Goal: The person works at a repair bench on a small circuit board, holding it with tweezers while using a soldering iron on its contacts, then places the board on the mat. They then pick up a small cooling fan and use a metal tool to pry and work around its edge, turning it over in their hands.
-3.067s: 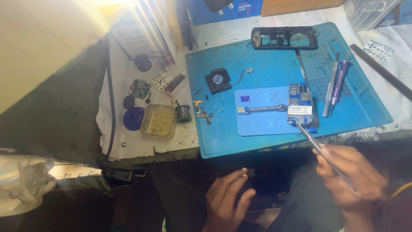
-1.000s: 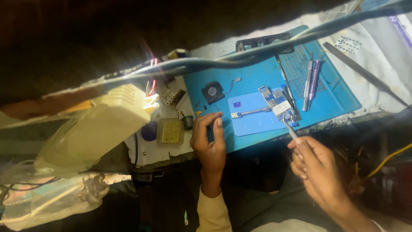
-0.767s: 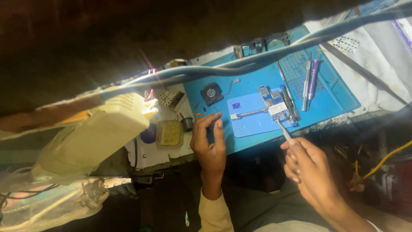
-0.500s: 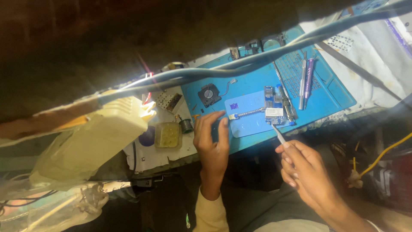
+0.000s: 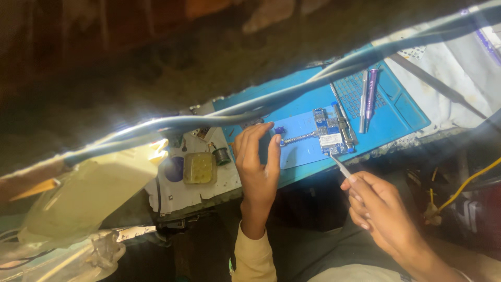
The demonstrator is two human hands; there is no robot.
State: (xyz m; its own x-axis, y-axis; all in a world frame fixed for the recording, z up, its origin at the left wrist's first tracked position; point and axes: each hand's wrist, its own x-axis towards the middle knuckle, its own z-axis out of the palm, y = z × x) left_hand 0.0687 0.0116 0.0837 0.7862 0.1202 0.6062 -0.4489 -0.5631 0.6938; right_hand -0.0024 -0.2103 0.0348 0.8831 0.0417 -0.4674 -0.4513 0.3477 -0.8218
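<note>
My left hand [image 5: 257, 166] rests on the near edge of a blue work mat [image 5: 396, 112], fingers spread and pointing up at a small dark part [image 5: 279, 129]; it holds nothing. My right hand [image 5: 380, 204] is below the mat's edge, gripping slim metal tweezers [image 5: 342, 167]. The tweezer tip touches a small blue circuit board [image 5: 330, 137] lying on a lighter blue pad. A thin metal strip [image 5: 300, 138] runs left from the board.
Two pen-like tools [image 5: 367, 99] lie on the mat right of the board. A square yellowish tin [image 5: 200, 167] and a small dark cylinder [image 5: 222, 155] sit on white paper at left. A thick grey cable [image 5: 219, 119] crosses overhead. A yellow wire [image 5: 459, 188] hangs at right.
My left hand rose from under the table onto the mat's near edge. My right hand kept the tweezers at the board. The camera dipped lower, behind the cable.
</note>
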